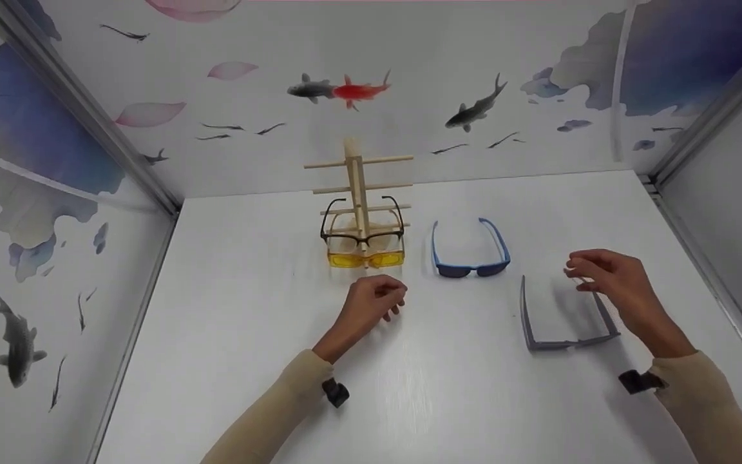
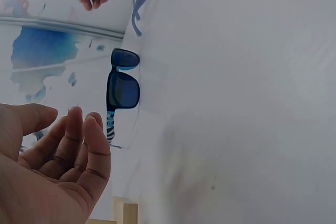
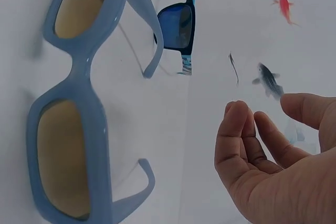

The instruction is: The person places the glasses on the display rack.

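Over the table my left hand [image 1: 374, 299] hovers in front of the wooden glasses rack [image 1: 358, 187], its fingers loosely curled with nothing in them. Yellow-lensed glasses [image 1: 351, 260] and dark-framed glasses [image 1: 363, 240] sit on the lower part of that rack. Blue-and-black sunglasses [image 1: 472, 269] stand on the table right of the rack, arms spread. Farther right are grey-blue sunglasses [image 1: 570, 345] with brownish lenses in the right wrist view. Above their right arm is my right hand [image 1: 616, 283], fingers bent and apart, holding nothing.
The rack's upper pegs [image 1: 380, 159] hold no glasses. A white table [image 1: 236, 361] is enclosed by panels [image 1: 403, 38] printed with fish and petals. A metal edge [image 1: 719, 290] runs along the right side. A black wrist camera [image 1: 335, 392] sits on the left sleeve.
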Demonstrator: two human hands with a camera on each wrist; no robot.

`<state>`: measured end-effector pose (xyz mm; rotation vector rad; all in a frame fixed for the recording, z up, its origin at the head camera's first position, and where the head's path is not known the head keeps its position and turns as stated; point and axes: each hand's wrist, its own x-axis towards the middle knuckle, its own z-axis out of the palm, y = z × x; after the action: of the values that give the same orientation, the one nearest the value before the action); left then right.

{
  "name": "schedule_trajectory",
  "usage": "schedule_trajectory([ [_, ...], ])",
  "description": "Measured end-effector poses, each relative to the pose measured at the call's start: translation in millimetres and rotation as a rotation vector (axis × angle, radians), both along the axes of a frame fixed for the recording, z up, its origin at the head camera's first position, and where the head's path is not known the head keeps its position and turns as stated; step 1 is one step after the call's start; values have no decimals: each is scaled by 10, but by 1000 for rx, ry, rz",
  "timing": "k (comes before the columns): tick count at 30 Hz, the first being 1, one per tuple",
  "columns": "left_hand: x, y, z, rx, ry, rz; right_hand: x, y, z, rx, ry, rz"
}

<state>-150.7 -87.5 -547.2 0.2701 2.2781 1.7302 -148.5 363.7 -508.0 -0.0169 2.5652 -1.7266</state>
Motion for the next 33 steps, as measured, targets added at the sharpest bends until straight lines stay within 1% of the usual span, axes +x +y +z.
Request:
schedule_trajectory([
  [3,-2,73,-25,-1,-18,-9,39,108,-21,-22,18,-11],
  [6,5,163,-58,-2,-26,-23,108,244,-47,-65,11,-35],
  [10,7,259,-89,-7,-32,-36,197,386,-101,-73,5,-68],
  [15,21,376,-109,-4,-51,-42,307,505,-210,-71,-10,-104],
  [19,31,487,-169,16,-56,-45,394,565,-300,-51,-32,-126],
  [23,55,593,-235,44,-45,-59,461,596,-375,-26,-47,-146],
  [29,101,735,-270,76,-42,-89,522,626,-463,34,-67,-162],
  [33,107,848,-306,100,-32,-107,558,648,-503,56,-75,-174],
])
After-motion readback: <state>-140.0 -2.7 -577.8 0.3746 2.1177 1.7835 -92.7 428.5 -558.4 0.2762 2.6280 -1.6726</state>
